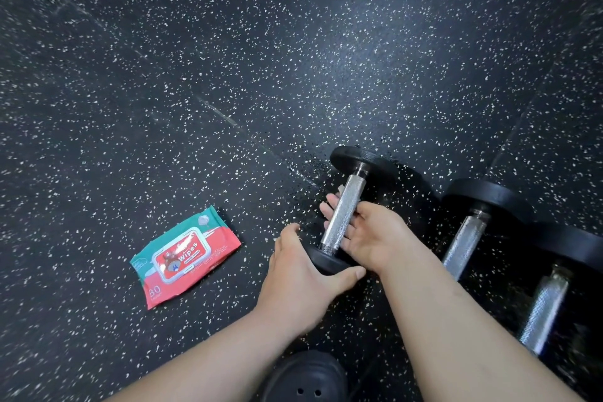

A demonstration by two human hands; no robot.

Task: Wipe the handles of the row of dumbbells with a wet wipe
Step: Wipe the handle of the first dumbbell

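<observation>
Three dumbbells in a row on the speckled black rubber floor [228,75], at the right of the head view, handles roughly parallel. The first dumbbell [359,160] is leftmost and both grips are on it. Left grip [303,274] is closed over the near black weight head, with the thumb on the head's right side and the fingers round its left side. Right grip [372,238] is wrapped on the knurled chrome handle [342,215]: it comes in from the right and its fingers [329,206] pass beneath the bar, the tips showing on the bar's left side. A small pale scrap, the wet wipe [340,189], pokes out just past those fingertips against the handle; the rest of it is hidden under the bar and hand. The upper stretch of the handle and the far head lie beyond the right grip and are uncovered. The second dumbbell [463,245] and third dumbbell [541,313] lie to the right, untouched, apart from both grips. A red-and-green wipes pack [186,254] lies flat on the floor left of the left grip, not touching it, flap shut. The toe of a dark shoe [306,378] is at the bottom edge between the forearms.
</observation>
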